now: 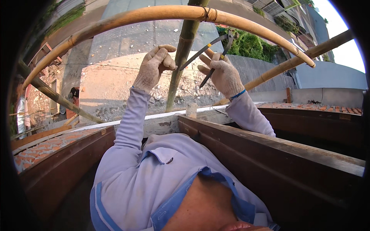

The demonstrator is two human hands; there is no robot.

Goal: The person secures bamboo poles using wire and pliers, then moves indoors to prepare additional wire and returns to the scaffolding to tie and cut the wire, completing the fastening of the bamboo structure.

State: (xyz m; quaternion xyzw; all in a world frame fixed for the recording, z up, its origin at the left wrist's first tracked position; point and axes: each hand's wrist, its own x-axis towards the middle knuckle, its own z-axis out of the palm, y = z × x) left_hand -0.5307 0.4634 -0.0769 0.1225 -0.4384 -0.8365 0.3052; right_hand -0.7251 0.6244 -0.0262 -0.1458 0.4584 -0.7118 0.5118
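Observation:
Both my hands wear pale knitted gloves and are raised at the bamboo scaffold, one on each side of a greenish upright bamboo pole [184, 42]. My left hand [155, 65] is closed, thumb against bent fingers, just left of the pole; what it pinches, if anything, is too small to make out. My right hand [225, 75], right of the pole, holds a pair of pincers [230, 39] with dark handles and yellow bands. The handles are spread apart, one reaching toward the pole. A yellow bamboo crosspiece [135, 16] passes above, tied to the upright with dark binding [208, 14].
Slanting bamboo poles stand at the left [58, 96] and right [277, 71]. Dark beams [246, 144] flank my body beside brick wall tops [46, 144]. Far below lie rubble-strewn ground [115, 77], a corrugated roof [266, 73] and green plants [250, 46].

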